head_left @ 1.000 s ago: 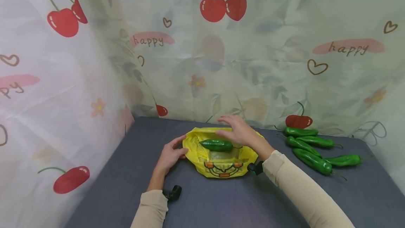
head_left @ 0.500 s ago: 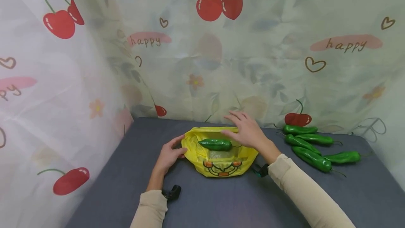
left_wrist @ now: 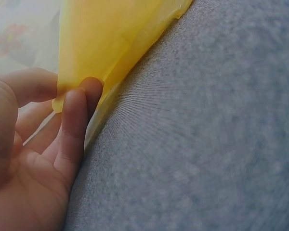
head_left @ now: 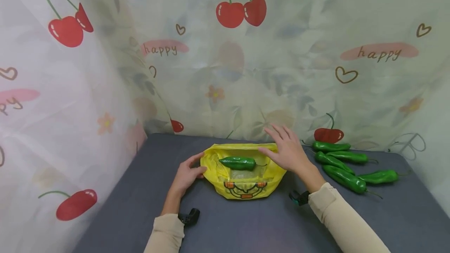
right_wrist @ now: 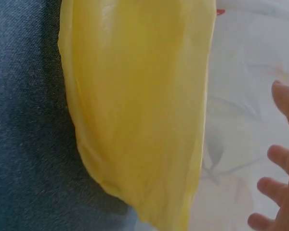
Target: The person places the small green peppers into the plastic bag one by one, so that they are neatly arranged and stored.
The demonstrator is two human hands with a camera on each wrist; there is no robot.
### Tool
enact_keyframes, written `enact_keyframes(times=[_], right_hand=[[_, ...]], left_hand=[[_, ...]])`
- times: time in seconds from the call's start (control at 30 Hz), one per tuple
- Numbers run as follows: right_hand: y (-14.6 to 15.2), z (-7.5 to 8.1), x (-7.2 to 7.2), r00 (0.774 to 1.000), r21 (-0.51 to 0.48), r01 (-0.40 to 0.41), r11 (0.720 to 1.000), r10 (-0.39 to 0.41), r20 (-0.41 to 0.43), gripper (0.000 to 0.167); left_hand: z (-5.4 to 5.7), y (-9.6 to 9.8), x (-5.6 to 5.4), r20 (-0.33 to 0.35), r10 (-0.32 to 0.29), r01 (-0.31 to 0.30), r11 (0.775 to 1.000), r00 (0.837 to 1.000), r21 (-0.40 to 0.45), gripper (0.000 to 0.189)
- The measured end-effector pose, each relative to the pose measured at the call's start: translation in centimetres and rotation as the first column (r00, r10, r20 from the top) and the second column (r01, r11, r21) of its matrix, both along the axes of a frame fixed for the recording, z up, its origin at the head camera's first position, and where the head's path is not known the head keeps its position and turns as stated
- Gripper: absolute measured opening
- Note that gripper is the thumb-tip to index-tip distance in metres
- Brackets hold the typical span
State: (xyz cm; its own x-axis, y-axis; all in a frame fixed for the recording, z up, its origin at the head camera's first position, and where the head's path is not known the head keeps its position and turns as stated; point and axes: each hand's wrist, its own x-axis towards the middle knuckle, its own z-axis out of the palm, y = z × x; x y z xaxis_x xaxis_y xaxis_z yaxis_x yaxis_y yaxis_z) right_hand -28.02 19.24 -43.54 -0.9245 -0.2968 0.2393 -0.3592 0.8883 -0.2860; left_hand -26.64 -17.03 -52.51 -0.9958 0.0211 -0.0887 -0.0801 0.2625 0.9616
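Note:
A yellow plastic bag (head_left: 225,188) with a printed design lies on the table, its mouth spread wide. One green pepper (head_left: 238,163) is visible in the bag's opening, its stem toward the right. My left hand (head_left: 186,175) pinches the bag's left edge; in the left wrist view the fingers (left_wrist: 74,115) are on the yellow plastic. Above the bag's right end, my right hand (head_left: 290,151) has its fingers spread and holds nothing. The right wrist view puts these fingers (right_wrist: 286,101) apart from the bag's side.
Several green peppers (head_left: 344,179) lie in a loose group on the right part of the dark grey table (head_left: 246,229). A printed curtain (head_left: 309,50) stands behind the table and along its left side.
My right hand has moved right, away from above the pepper in the bag, with its fingers spreading. The left hand stays at the bag's left edge.

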Motion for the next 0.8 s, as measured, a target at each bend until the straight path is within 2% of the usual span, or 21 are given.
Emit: enact_keyframes(times=[0.3, 0.8], right_hand=[[2.1, -0.6, 1.2, 0.995, -0.01, 0.093, 0.996, -0.093, 0.024, 0.083], [4.2, -1.7, 3.0, 0.988, -0.053, 0.15, 0.987, -0.148, 0.042, 0.096]], left_hand=[[-0.3, 0.1, -0.1, 0.01, 0.016, -0.016, 1.0, 1.0, 0.013, 0.057], [-0.3, -0.1, 0.0, 0.001, 0.016, -0.016, 1.0, 1.0, 0.022, 0.056]])
